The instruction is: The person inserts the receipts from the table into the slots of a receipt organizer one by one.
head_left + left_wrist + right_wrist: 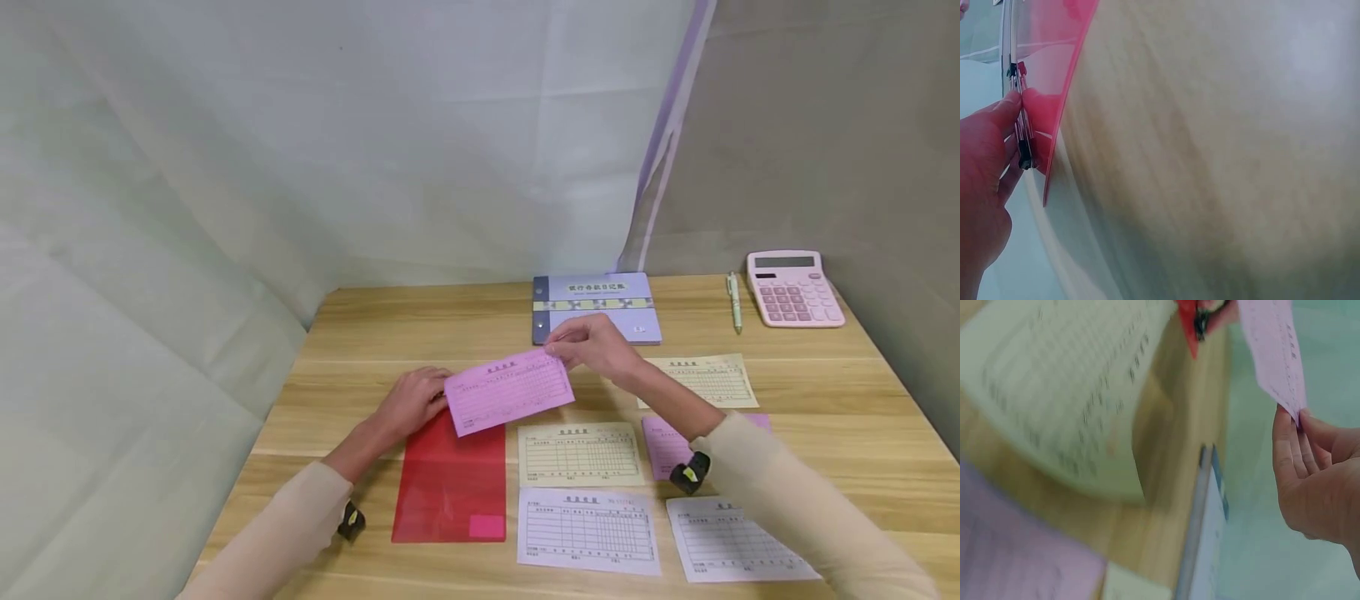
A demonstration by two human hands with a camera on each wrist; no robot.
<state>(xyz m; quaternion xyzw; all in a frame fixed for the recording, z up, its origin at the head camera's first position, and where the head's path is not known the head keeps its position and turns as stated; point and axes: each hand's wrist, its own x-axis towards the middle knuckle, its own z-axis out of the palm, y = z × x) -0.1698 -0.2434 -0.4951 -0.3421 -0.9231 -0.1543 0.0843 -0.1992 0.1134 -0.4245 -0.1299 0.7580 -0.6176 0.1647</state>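
My right hand pinches the corner of a pink receipt slip between thumb and fingers, and the slip hangs tilted in the air. Below its left end lies a red folder with a small pink label. In the left wrist view, my left hand grips a metal clip at the folder's edge, the thumb on top of it. From the head view, the slip hides part of the folder's upper end and the clip.
Loose slips lie right of the folder: yellow, white, another yellow, another pink and another white. Behind them are a blue account book, a pen and a pink calculator. Curtains rise behind the table.
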